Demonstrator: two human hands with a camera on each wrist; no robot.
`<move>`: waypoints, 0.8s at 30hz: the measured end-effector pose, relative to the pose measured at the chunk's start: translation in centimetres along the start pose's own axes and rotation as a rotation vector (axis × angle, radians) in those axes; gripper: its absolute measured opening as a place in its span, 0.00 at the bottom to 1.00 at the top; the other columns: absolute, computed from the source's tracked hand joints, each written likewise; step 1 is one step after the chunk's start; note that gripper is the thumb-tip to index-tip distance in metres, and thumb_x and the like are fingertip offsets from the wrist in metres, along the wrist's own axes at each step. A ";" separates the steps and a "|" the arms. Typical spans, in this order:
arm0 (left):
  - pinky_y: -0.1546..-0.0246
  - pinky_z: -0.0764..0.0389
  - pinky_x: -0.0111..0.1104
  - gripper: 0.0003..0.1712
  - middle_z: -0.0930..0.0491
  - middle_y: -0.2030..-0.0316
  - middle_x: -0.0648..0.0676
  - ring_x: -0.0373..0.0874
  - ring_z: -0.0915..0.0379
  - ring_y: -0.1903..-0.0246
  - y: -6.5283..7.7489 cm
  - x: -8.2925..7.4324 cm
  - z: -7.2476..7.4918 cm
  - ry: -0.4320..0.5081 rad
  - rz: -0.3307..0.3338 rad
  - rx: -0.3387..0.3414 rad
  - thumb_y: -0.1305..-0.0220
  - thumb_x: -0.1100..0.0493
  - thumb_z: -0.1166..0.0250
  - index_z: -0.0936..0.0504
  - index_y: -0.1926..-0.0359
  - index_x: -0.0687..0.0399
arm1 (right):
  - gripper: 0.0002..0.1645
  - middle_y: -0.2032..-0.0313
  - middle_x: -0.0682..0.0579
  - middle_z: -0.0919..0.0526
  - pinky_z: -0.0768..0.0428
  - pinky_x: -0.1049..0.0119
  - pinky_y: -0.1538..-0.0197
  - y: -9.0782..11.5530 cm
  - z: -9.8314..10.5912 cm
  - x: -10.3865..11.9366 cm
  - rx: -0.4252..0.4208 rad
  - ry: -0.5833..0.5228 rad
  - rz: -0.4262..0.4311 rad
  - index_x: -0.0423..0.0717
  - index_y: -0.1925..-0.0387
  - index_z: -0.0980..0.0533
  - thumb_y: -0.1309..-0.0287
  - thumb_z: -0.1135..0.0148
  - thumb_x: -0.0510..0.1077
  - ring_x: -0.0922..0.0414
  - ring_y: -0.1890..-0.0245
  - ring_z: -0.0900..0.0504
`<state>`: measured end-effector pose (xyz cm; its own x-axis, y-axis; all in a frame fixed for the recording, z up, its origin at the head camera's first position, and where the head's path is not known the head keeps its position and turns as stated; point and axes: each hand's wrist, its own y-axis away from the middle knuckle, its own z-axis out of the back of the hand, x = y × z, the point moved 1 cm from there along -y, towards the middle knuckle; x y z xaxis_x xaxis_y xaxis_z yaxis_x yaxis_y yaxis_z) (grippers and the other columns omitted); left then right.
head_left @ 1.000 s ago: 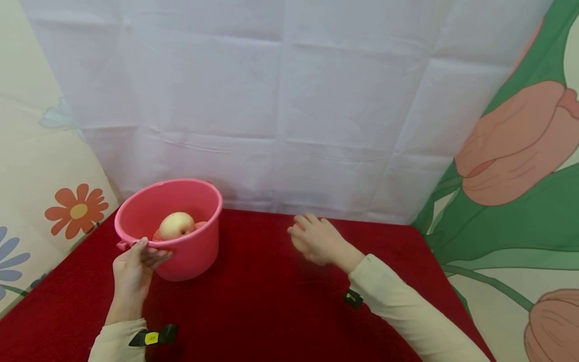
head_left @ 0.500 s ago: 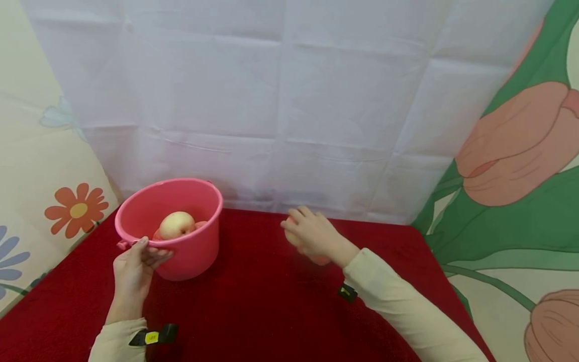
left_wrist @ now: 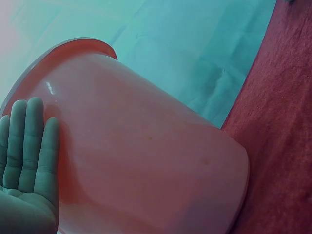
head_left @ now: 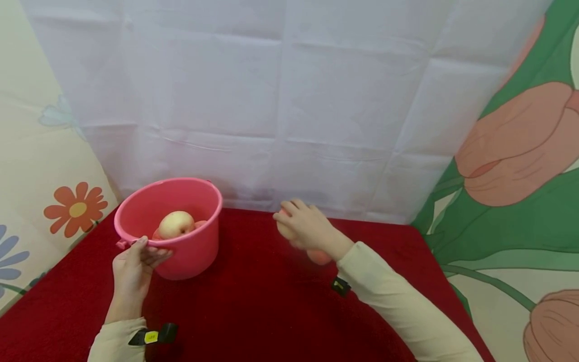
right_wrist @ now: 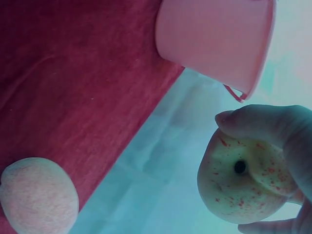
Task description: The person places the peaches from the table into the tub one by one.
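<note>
A pink bucket (head_left: 194,259) stands at the left of the table. My left hand (head_left: 133,269) holds its near rim, thumb over the edge and fingers against the outside wall (left_wrist: 141,146). Inside lies a pale yellow fruit (head_left: 176,224) on top of pinkish ones, partly hidden by the rim. To the right of the bucket, my right hand (head_left: 312,226) grips a pale peach with red specks and a dark hole (right_wrist: 243,180), raised over the table. Another peach, pinkish (right_wrist: 39,195), lies on the table below that hand; in the head view the wrist partly covers it.
A dark red cloth (head_left: 253,301) covers the table. Behind it hangs a creased white sheet (head_left: 280,125). Floral cloths flank both sides, with an orange flower (head_left: 77,210) on the left and a large tulip (head_left: 515,146) on the right.
My right hand has moved left and away from me, towards the bucket's side, with the peach in it. The pinkish peach beneath has come into view. My left hand and the bucket stay put.
</note>
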<state>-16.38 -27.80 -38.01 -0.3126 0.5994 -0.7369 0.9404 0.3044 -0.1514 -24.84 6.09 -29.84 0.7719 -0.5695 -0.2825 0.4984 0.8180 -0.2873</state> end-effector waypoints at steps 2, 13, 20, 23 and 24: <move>0.69 0.18 0.35 0.19 0.17 0.80 0.56 0.47 0.17 0.75 0.0 0.0 0.0 -0.003 0.000 0.000 0.32 0.61 0.48 0.17 0.77 0.62 | 0.37 0.49 0.46 0.29 0.19 0.58 0.67 -0.3 0.2 -0.1 -0.012 0.004 0.007 0.50 0.49 0.28 0.67 0.25 0.48 0.47 0.50 0.29; 0.70 0.18 0.35 0.19 0.17 0.80 0.56 0.46 0.17 0.75 0.0 0.0 0.0 -0.001 -0.001 -0.001 0.32 0.61 0.48 0.17 0.78 0.61 | 0.37 0.49 0.46 0.30 0.19 0.60 0.67 -1.4 2.1 -0.8 -0.015 -0.014 -0.033 0.50 0.47 0.29 0.64 0.25 0.50 0.49 0.51 0.30; 0.70 0.18 0.35 0.20 0.18 0.81 0.56 0.46 0.18 0.76 -0.1 0.0 0.0 0.000 -0.013 0.003 0.32 0.61 0.48 0.16 0.78 0.61 | 0.37 0.50 0.45 0.29 0.19 0.60 0.68 -1.8 2.5 -1.1 -0.058 -0.051 -0.045 0.49 0.48 0.28 0.65 0.26 0.49 0.48 0.51 0.29; 0.70 0.18 0.35 0.20 0.18 0.81 0.56 0.46 0.18 0.76 0.0 0.0 0.0 -0.003 -0.012 0.002 0.32 0.61 0.48 0.17 0.78 0.61 | 0.37 0.49 0.45 0.29 0.19 0.59 0.67 -2.1 2.7 -1.0 -0.068 -0.069 -0.046 0.49 0.48 0.28 0.64 0.26 0.49 0.48 0.51 0.30; 0.70 0.18 0.35 0.20 0.18 0.81 0.56 0.46 0.18 0.76 0.0 0.0 0.0 -0.004 -0.012 0.001 0.32 0.61 0.48 0.17 0.78 0.61 | 0.37 0.49 0.45 0.29 0.19 0.59 0.67 -2.2 2.8 -0.9 -0.068 -0.073 -0.045 0.48 0.48 0.28 0.64 0.26 0.49 0.48 0.51 0.30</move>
<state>-16.41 -27.82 -37.98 -0.3237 0.5924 -0.7377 0.9367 0.3109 -0.1613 -25.52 5.05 -26.39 0.7772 -0.5961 -0.2015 0.5070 0.7829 -0.3606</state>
